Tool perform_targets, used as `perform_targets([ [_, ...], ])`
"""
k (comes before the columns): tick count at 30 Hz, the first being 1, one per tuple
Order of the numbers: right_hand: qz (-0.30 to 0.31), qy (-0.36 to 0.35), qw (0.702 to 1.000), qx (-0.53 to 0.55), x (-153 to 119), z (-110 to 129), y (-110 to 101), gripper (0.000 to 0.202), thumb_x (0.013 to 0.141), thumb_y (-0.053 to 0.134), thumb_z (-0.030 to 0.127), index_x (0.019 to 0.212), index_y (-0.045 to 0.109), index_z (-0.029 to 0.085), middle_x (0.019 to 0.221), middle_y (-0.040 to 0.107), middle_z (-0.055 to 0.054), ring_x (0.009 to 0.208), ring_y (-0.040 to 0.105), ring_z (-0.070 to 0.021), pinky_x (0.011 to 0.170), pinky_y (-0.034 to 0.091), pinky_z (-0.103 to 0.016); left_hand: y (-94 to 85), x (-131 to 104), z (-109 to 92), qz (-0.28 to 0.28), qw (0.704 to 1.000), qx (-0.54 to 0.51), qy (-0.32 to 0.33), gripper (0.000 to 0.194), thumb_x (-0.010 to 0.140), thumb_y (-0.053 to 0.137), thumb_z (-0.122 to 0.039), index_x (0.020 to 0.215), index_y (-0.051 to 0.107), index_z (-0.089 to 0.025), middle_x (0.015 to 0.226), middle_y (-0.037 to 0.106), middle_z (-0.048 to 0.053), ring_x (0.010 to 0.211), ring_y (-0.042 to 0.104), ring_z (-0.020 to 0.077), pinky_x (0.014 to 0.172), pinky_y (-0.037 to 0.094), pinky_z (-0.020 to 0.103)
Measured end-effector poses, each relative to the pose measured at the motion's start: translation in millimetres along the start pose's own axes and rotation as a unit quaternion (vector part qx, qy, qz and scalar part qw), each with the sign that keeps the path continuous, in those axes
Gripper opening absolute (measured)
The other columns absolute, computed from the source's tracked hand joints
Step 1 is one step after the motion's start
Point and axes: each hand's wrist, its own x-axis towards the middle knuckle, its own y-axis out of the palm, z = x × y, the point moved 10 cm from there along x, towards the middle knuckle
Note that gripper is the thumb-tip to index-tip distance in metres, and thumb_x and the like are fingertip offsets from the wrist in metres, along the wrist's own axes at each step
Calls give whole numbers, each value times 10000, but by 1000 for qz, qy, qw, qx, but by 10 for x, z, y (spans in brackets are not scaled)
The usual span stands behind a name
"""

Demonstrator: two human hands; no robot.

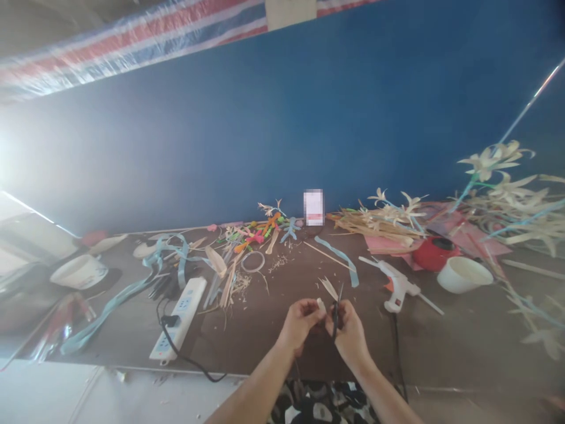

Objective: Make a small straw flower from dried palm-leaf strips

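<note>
Near the front edge of the table, my left hand (301, 323) pinches a small pale piece of husk (321, 305). Close beside it, my right hand (349, 331) is closed around a pair of dark-handled scissors (335, 318), their blades pointing up and away from me. A split pale husk strip (328, 288) lies just past the fingers, by the blades; whether it touches them I cannot tell. To the right rests a white glue gun (397, 288) with a glue stick out of its back.
A white power strip (183, 318) with a black plug lies left of my hands. Blue ribbon (115, 312), a clear ring (253, 262) and colourful clips (260, 232) are scattered behind. At right stand a white cup (464, 275), a red pot (435, 253) and husk flowers (489, 162).
</note>
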Motion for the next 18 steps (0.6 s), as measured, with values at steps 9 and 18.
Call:
perform_targets([
  [9,6,6,1000,-8,-17,-38,4,196,641,565,209,711,382,214,627,482,38,576,491,-125,540,399,-238,29,3,72,-11,1000,-2,-24,323,526,674,-382,662,559,-114,596,559,21,502,519,113,446,388,208],
  [18,-8,22,1000,5,-16,-17,-25,214,632,576,253,713,381,214,637,478,25,577,490,-133,535,408,-246,-4,2,62,-33,999,-20,3,296,519,682,-361,660,571,-126,594,569,15,508,515,110,461,397,208],
])
